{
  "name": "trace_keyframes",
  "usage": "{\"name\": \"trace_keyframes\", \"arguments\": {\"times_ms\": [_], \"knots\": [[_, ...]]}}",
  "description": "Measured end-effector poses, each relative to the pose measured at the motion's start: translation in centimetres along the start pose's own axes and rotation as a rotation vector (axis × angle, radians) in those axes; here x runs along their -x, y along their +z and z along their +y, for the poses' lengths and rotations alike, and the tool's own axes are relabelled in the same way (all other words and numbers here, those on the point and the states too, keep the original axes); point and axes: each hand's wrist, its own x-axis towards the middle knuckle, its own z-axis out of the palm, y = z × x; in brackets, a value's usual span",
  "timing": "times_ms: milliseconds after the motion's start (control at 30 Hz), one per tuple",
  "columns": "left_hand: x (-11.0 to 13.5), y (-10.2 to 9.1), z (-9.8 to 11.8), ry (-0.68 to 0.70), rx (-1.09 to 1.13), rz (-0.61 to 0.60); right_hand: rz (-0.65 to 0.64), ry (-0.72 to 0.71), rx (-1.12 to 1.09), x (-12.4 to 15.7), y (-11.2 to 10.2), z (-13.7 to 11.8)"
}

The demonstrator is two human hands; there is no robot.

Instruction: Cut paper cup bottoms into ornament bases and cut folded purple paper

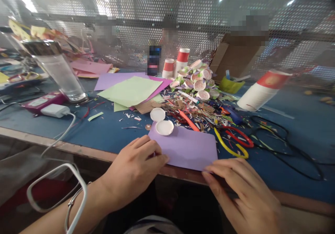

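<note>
A folded purple paper sheet [187, 147] lies at the table's near edge. My left hand [133, 169] rests on its left corner, fingers curled and pressing down on the paper. At the sheet's lower right corner my right hand [243, 192] lies with fingers stretched flat, the fingertips touching the edge. Two white round lids [164, 127] sit at the sheet's far left corner, one partly on the paper.
Green and purple sheets [131, 90] lie further back beside a pile of paper scraps and small decorated cups [199, 82]. Yellow and red scissors handles [235, 141], black cables [285, 146], a toppled paper cup [261, 90], a glass jar [61, 75] and a white charger [54, 110] surround them.
</note>
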Motion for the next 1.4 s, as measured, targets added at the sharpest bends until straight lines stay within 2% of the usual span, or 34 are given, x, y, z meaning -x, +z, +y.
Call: {"name": "trace_keyframes", "arguments": {"times_ms": [233, 433, 533, 600, 667, 733, 933, 1033, 1100, 1200, 1267, 1400], "knots": [[-1.8, -1.4, -0.4, -0.070, 0.162, -0.176, -0.021, -0.038, -0.005, -0.1, -0.1, 0.1], [-5.3, -1.4, -2.5, -0.314, -0.054, -0.277, -0.039, -0.105, 0.002, 0.2, -0.3, 0.5], [-6.5, -1.2, -3.6, -0.291, -0.126, -0.309, -0.047, -0.113, -0.001, 0.4, -0.5, 0.6], [-7.1, -1.0, -4.3, -0.263, -0.174, -0.286, -0.049, -0.107, 0.004, 0.5, -0.6, 0.6], [-7.9, -0.7, -5.1, -0.213, -0.210, -0.263, -0.049, -0.106, 0.008, 0.6, -0.6, 0.7], [-8.7, -0.4, -5.7, -0.165, -0.240, -0.291, -0.048, -0.111, 0.009, 0.7, -0.5, 0.8], [-10.8, -0.1, -5.8, -0.184, -0.242, -0.229, -0.041, -0.115, 0.033, 0.7, -0.1, 1.1], [-10.9, -0.2, -5.1, -0.211, -0.209, -0.191, -0.045, -0.110, 0.027, 0.7, -0.1, 1.1], [-10.6, -0.3, -4.7, -0.183, -0.162, -0.217, -0.048, -0.110, 0.021, 0.7, -0.2, 1.0], [-9.8, -0.6, -4.2, -0.125, -0.065, -0.228, -0.039, -0.127, 0.006, 0.8, -0.5, 1.0], [-8.9, -1.2, -3.7, -0.133, -0.036, -0.231, -0.046, -0.137, -0.012, 0.8, -0.7, 1.1], [-5.9, -3.0, -2.1, -0.231, -0.046, -0.371, -0.092, -0.165, -0.071, 1.0, -1.1, 1.6]]}}
